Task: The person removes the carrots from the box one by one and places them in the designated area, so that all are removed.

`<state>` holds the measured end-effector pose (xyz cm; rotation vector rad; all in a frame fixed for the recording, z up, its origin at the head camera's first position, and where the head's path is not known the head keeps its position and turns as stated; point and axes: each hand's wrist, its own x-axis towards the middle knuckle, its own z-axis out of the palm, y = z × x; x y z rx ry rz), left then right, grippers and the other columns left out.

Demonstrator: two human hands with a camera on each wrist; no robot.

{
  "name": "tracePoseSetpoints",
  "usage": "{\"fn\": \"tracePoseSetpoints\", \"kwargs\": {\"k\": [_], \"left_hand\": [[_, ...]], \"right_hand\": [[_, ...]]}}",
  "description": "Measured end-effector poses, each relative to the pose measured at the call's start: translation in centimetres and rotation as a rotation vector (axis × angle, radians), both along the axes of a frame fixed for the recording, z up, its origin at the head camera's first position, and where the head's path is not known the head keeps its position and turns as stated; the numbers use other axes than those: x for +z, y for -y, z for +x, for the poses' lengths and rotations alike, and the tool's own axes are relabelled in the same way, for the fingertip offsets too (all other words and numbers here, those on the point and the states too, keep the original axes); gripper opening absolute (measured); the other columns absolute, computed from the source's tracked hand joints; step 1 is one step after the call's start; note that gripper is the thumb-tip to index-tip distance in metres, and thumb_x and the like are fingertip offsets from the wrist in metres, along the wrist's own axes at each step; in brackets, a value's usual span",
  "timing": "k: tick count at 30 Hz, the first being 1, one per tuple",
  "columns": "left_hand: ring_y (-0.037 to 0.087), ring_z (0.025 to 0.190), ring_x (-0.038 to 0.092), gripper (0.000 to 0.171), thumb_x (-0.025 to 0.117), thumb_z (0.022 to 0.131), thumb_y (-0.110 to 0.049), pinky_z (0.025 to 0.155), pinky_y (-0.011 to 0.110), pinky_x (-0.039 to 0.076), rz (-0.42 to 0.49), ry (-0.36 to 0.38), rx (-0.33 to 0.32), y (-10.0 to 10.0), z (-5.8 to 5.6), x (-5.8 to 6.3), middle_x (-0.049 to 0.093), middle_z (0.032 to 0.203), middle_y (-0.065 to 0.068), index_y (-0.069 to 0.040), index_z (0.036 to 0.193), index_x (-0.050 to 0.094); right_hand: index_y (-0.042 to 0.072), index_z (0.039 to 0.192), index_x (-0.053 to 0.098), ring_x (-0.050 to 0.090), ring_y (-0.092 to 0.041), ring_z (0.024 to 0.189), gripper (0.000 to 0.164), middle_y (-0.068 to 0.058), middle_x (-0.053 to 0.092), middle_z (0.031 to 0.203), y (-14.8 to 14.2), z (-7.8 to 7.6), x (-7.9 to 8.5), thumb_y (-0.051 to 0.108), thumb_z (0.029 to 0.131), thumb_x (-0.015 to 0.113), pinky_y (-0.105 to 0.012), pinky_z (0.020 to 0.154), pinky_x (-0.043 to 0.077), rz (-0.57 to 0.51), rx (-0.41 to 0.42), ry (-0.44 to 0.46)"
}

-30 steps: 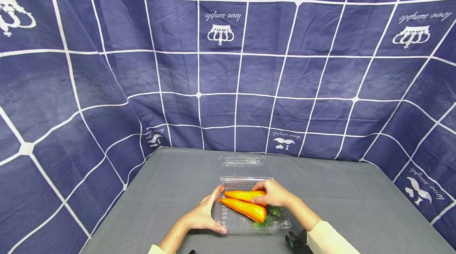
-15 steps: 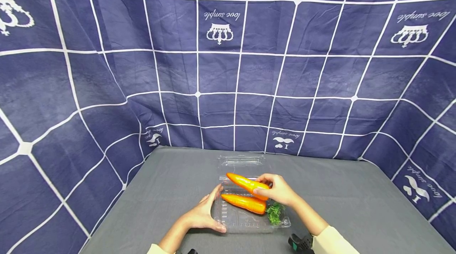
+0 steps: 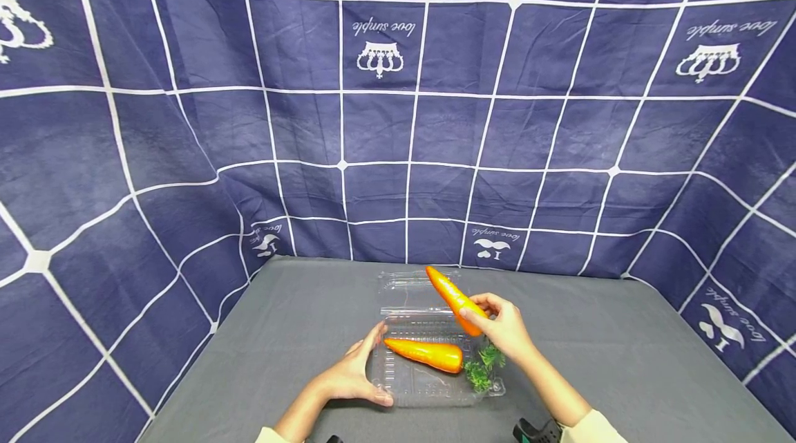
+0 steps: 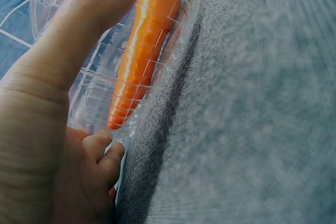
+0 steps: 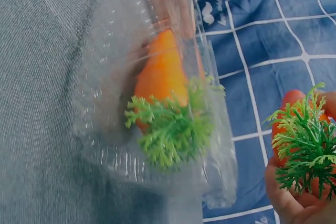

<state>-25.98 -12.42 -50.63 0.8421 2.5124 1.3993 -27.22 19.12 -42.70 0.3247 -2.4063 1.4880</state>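
My right hand (image 3: pixel 506 329) holds an orange carrot (image 3: pixel 449 294) by its thick end, thumb on the near side and fingers behind. Its tip points up and left, over the back of a clear plastic clamshell container (image 3: pixel 429 399). Leafy green tops (image 5: pixel 310 142) hang from this carrot by the palm. A second carrot (image 3: pixel 429 354) lies inside the container, tip leftward, with its own green leaves (image 5: pixel 176 135) at the right end. My left hand (image 3: pixel 351 375) grips the container's left end, thumb at the front corner and fingers at the back one.
The container's clear lid (image 3: pixel 413 284) lies folded back behind it. Grey cloth (image 3: pixel 311 291) covers the table. A navy curtain with white grid lines (image 3: pixel 379 125) hangs behind and at both sides.
My right hand has lifted one carrot out of the container, up and to the right, tilting its tip upward. The other carrot has settled flatter. My left hand has stayed in place.
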Motion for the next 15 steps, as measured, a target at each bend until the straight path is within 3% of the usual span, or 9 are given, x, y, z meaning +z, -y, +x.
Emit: {"fn": "tracePoseSetpoints", "kwargs": {"k": [7,15], "left_hand": [[0.034,0.135,0.033,0.128,0.094,0.058,-0.033,0.108,0.055,0.027,-0.005,-0.013,0.003,0.0,0.0,0.0,0.032,0.155,0.011,-0.005,0.155,0.014],[0.034,0.135,0.034,0.128,0.094,0.058,-0.034,0.108,0.056,0.027,-0.014,-0.019,0.009,0.1,-0.1,-0.1,0.033,0.155,0.010,-0.006,0.155,0.014]], "right_hand": [[0.001,0.098,0.070,0.056,-0.011,0.067,0.026,-0.003,0.065,0.079,-1.6,0.4,0.2,0.020,0.083,0.078,-0.022,0.060,0.046,-0.019,-0.124,0.023],[-0.002,0.106,0.068,0.058,-0.008,0.067,0.033,-0.004,0.068,0.081,-3.7,1.0,-0.4,0.025,0.088,0.073,-0.021,0.059,0.045,-0.017,-0.198,0.072]]}}
